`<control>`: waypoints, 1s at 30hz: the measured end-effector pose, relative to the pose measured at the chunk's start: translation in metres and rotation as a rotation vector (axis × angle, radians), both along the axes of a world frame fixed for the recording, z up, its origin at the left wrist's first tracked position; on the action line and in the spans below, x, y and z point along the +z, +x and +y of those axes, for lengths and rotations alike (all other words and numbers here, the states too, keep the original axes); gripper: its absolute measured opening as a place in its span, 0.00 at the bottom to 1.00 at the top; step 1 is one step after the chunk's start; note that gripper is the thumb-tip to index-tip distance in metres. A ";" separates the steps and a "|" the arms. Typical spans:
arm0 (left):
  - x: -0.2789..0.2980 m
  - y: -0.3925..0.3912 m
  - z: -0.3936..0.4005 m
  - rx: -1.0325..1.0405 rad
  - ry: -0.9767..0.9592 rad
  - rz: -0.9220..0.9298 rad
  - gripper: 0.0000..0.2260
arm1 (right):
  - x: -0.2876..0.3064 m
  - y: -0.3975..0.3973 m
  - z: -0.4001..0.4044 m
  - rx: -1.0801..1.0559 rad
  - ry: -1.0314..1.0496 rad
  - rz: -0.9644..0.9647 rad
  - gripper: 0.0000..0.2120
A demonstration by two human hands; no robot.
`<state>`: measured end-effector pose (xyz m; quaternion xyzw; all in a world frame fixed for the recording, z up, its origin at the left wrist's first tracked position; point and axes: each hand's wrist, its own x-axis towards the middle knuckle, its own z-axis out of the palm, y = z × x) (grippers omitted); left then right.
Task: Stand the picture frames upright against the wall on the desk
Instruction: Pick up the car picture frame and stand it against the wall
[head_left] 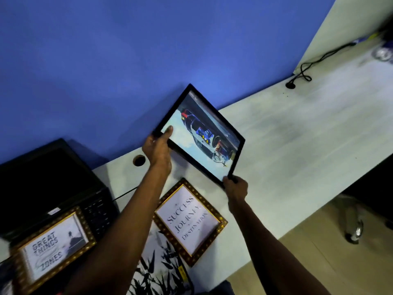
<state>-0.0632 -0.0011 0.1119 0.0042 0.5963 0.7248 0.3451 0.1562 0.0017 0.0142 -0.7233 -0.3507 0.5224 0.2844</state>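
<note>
Blue wall (106,60) fills the back, white desk (297,145) runs along its foot, black box-like unit (49,184) sits at the left end. Black picture frame (200,135) with a car print is up in the air over the desk, tilted, glass toward the camera, its far corner overlapping the wall in view; can't tell if it touches. Left hand (156,149) grips the left corner with the thumb on the glass, right hand (236,187) pinches the near corner, so both are closed on the frame. Still lying flat: gold frame (190,222) with the "Success" text just below the held one, second gold frame (53,250) with "Great Things" by the black unit, and a leaf print (157,271) under the forearms. Judgement: placing step for frame one, the rest not started. To do it well: rotate until the bottom edge is level, land that edge on the desk a little out from the wall, lean the top back until it rests, then ease off one hand at a time and check for slip. Smooth desk top, so the base may slide out if the lean is too shallow. Keep clear of the cable hole (139,160).
</note>
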 end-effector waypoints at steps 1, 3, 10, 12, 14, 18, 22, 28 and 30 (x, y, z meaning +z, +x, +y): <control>0.010 0.005 -0.014 -0.014 0.017 0.040 0.13 | 0.004 -0.014 -0.014 0.031 0.012 0.050 0.12; 0.025 0.018 -0.049 -0.075 0.029 0.171 0.09 | 0.014 -0.045 -0.042 0.132 0.016 0.155 0.13; 0.062 -0.046 -0.198 -0.168 0.008 0.604 0.12 | 0.068 -0.124 -0.167 0.483 0.073 0.279 0.15; 0.077 -0.075 -0.234 -0.211 -0.010 0.710 0.13 | 0.077 -0.137 -0.194 0.522 0.173 0.175 0.15; 0.093 -0.106 -0.279 -0.267 -0.107 0.848 0.13 | 0.084 -0.154 -0.221 0.486 0.336 0.033 0.14; 0.129 -0.150 -0.364 -0.389 -0.468 1.122 0.21 | 0.118 -0.192 -0.277 0.454 0.577 -0.065 0.18; 0.143 -0.181 -0.424 -0.522 -0.763 1.336 0.23 | 0.127 -0.232 -0.315 0.516 0.663 -0.114 0.45; 0.166 -0.229 -0.509 -0.553 -0.987 1.345 0.20 | 0.123 -0.287 -0.363 0.918 0.681 -0.097 0.16; 0.171 -0.241 -0.538 -0.414 -1.015 1.356 0.18 | 0.122 -0.306 -0.383 0.927 0.694 -0.068 0.13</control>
